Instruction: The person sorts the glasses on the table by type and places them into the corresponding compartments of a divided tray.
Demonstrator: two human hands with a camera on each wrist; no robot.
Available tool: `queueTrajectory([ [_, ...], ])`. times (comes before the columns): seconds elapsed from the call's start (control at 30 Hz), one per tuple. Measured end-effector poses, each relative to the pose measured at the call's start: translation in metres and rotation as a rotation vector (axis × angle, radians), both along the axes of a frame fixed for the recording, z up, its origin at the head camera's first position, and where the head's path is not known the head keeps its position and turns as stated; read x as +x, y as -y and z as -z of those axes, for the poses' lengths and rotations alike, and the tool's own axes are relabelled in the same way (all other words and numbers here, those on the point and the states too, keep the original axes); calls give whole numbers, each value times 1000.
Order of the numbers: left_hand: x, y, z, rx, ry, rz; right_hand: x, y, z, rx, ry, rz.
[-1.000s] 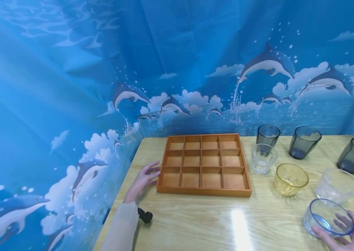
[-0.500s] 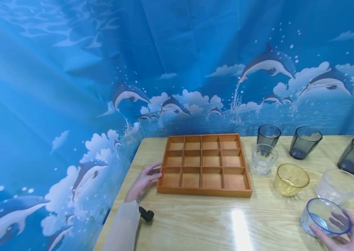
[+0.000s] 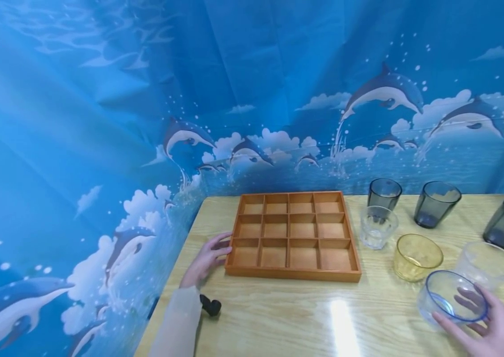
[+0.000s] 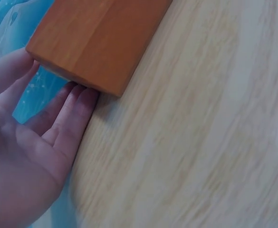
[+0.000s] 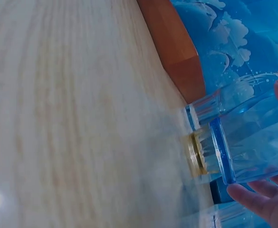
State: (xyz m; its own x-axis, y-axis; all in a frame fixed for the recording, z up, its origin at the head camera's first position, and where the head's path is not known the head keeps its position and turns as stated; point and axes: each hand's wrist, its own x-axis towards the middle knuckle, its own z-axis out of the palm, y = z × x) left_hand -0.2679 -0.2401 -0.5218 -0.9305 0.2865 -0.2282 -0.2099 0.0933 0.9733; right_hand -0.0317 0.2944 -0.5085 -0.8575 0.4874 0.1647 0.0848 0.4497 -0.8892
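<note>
My right hand (image 3: 486, 322) holds a wide, light-blue glass cup (image 3: 430, 302) with a darker blue rim, thumb on the near side and fingers round the far side. In the right wrist view, the blue cup (image 5: 257, 142) lies between the thumb and the fingers (image 5: 250, 199). My left hand (image 3: 207, 260) has its fingers spread against the left side of a brown wooden tray (image 3: 292, 273) divided into small compartments. The left wrist view shows fingertips (image 4: 84, 97) at the edge of the tray (image 4: 96, 42).
Beyond the blue cup stand a yellow glass (image 3: 418, 258), a clear tumbler (image 3: 377, 228) and a wide clear glass (image 3: 488, 263). Smoked grey glasses (image 3: 435, 203) line the table's back right. A blue dolphin-print curtain (image 3: 279, 99) hangs behind the wooden table (image 3: 279, 317).
My right hand has moved left and slightly away from me with the blue cup, nearer the yellow glass. The left hand has stayed at the tray's side.
</note>
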Motion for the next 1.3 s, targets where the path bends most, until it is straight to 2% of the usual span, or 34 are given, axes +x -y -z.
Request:
queueTrajectory([
  [0.17, -1, 1, 2, 18, 3, 29, -3, 13, -7, 40, -74, -46],
  [0.47, 0, 4, 6, 9, 11, 13, -18, 29, -18, 49, -190, -192],
  [0.77, 0, 3, 6, 18, 8, 14, -31, 44, -27, 87, -278, -262],
  [1.0, 1, 4, 7, 10, 3, 6, -44, 55, -33, 111, -286, -295],
  [1.3, 2, 2, 5, 1, 15, -4, -59, 67, -36, 92, -258, -320],
])
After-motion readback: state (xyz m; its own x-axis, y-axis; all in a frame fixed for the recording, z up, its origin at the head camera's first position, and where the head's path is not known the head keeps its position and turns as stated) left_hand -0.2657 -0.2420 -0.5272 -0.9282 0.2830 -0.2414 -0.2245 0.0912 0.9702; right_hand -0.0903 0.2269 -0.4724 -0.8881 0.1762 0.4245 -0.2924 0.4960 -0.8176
